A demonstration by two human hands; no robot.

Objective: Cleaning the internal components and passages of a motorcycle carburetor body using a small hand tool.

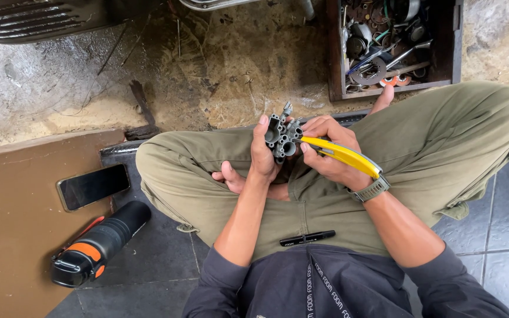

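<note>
Nearest: black marker pen [307,238] lying across lap, just above dark shirt hem. Seated cross-legged on dark tiled floor [148,265], olive trousers.

Left hand [261,154] raised over lap, fingers [263,126] wrapped round grey cast metal part [283,138], thumb side up; part has several round bores, held upright between both hands at centre of scene.

Right hand [329,152] closed on yellow-handled tool [340,154]; handle runs back along wrist toward grey watch [373,189], tip end touching the part. Tool tip itself hidden, kind of tool not clear.

Left, near: black flask with orange band [98,244] lying on floor, beside brown board [13,235]. Phone [93,186], screen dark, lying on board edge, farther than flask.

Far right: wooden box [336,53] full of mixed metal parts and tools, on rough stained concrete [207,65]. Bare toe [386,94] touching box front.

Far left: dark ribbed panel [30,20], partly cut off.
</note>
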